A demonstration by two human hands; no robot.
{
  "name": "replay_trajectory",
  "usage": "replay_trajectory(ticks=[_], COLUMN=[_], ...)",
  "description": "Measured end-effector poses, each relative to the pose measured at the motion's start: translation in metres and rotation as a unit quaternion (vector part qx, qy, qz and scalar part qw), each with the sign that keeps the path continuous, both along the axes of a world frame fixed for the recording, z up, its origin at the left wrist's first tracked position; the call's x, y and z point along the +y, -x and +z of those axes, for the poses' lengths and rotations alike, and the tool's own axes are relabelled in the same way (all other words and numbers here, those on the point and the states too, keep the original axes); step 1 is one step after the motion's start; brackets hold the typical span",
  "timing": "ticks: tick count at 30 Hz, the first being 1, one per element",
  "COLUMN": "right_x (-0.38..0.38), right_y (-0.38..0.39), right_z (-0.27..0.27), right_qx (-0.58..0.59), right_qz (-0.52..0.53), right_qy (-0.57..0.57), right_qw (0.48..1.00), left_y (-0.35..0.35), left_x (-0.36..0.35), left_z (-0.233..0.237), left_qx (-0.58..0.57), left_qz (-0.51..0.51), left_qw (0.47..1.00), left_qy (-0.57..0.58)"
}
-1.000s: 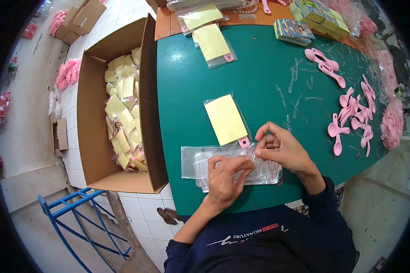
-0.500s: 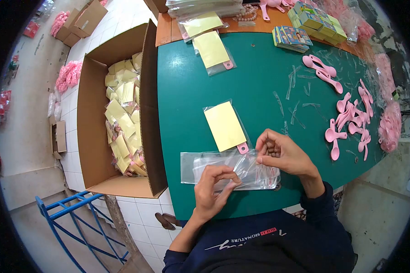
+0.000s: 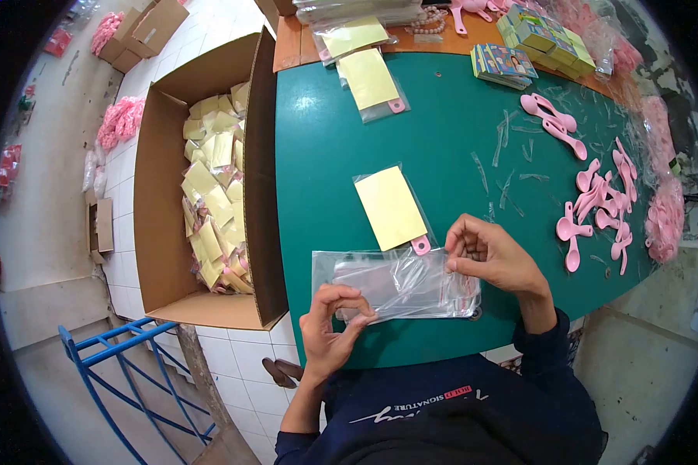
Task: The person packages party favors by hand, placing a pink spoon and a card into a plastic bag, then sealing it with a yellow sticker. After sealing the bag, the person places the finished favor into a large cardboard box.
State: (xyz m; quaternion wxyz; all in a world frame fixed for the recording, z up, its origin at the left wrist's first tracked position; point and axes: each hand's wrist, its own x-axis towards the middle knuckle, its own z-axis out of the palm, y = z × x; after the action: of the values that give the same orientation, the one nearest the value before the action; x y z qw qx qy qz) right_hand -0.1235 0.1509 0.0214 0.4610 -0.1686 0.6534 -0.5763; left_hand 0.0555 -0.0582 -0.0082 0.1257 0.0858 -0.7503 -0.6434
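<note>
A stack of clear plastic bags [image 3: 399, 285] lies on the green table [image 3: 442, 139] near its front edge. My left hand [image 3: 329, 329] pinches the near left corner of the top bag. My right hand [image 3: 492, 256] pinches the bag's right end with closed fingers. Just behind the stack lies a packed bag with a yellow card and a pink handle [image 3: 392, 208].
An open cardboard box [image 3: 163, 155] full of packed yellow bags stands left of the table. Loose pink spoons [image 3: 597, 198] and clear plastic strips lie at the right. More yellow packs [image 3: 368, 77] and small printed boxes [image 3: 504, 62] sit at the back. A blue metal frame [image 3: 116, 372] stands on the floor.
My left hand has slid back toward me and to the left along the bags. My right hand stayed at the right end, dropping slightly.
</note>
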Motion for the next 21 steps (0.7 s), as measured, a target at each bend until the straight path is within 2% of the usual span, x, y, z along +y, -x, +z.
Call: replay_trajectory(ticks=[5, 8, 17, 20, 21], right_x=[0.0, 0.001, 0.001, 0.004, 0.003], right_y=[0.001, 0.001, 0.002, 0.002, 0.0], right_z=[0.001, 0.0, 0.003, 0.002, 0.006], right_qx=[0.007, 0.003, 0.018, 0.057, 0.145], right_qz=[-0.001, -0.008, 0.002, 0.027, 0.037], right_qy=[-0.002, -0.007, -0.019, -0.057, -0.095], right_qw=[1.0, 1.0, 1.0, 0.996, 0.984], left_y=[-0.003, -0.002, 0.001, -0.001, -0.001], left_x=[-0.005, -0.003, -0.016, -0.025, -0.027], left_z=[0.002, 0.009, 0.014, 0.015, 0.017], left_qx=[0.014, 0.0, 0.058, 0.087, 0.099], left_qz=[0.013, 0.061, 0.111, 0.146, 0.154], left_qw=[1.0, 0.996, 0.985, 0.978, 0.977], left_qy=[-0.016, -0.07, -0.121, -0.117, -0.112])
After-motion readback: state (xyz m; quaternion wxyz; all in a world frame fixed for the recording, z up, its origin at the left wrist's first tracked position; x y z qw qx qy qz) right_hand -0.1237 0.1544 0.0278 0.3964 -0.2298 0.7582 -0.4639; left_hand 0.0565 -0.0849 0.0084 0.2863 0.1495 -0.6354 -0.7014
